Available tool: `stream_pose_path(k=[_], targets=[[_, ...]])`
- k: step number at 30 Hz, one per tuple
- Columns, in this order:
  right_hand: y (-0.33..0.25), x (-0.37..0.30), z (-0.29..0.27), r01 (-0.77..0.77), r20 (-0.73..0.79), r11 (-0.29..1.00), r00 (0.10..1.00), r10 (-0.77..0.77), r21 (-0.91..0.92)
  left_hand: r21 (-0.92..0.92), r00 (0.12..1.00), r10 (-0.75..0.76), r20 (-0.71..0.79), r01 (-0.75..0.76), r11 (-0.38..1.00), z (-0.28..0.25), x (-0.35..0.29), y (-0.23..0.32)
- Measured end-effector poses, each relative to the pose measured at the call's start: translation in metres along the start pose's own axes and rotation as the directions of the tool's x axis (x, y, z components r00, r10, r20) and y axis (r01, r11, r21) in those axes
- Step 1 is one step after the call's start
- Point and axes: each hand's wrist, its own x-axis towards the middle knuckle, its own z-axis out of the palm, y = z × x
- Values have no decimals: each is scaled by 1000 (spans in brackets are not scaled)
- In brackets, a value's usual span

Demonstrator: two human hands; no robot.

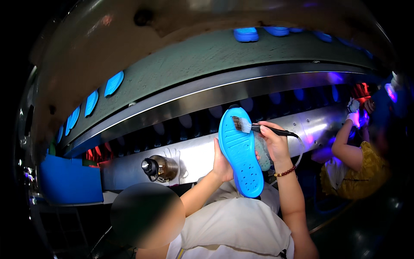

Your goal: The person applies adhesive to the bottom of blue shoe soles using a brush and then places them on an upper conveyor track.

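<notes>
A bright blue shoe sole point(242, 157) stands tilted up in front of my body, its ridged and dimpled face toward me. My left hand point(223, 165) grips it by the left edge, with fingertips showing at the right edge. In my right hand point(276, 142) is a brush point(245, 125) with a black handle, and a thin tube trails from the handle's end. Its bristles rest on the upper part of the sole. Behind the sole, partly hidden, is a pale green perforated piece point(264, 159) that I cannot make out fully.
A brown bottle with a black cap point(166, 168) stands on the metal ledge point(125, 170). Beyond runs a green conveyor belt point(181, 69) carrying blue soles point(114, 83), under a metal hood. A blue box point(71, 179) sits left. Another person in yellow point(366, 168) works at the right.
</notes>
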Motion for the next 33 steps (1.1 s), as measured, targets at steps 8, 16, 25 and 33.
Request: stream_pose_path(k=[8,16,25,33], targets=[[21,4,31,391,170,730,917,-360,-561,157,918,170,-357,-120,980,-13,7,-18],[7,-61,11,419,482,540,876,-27,-730,299,914,289,-283,-203,933,-30,0,11],[-40,-34,-2,255,107,895,967,-232,-365,201,975,16,-223,30,979,21,20,-12],[-52,-43,-2,166,176,937,978,-115,-309,110,998,-29,-52,34,993,23,19,-5]])
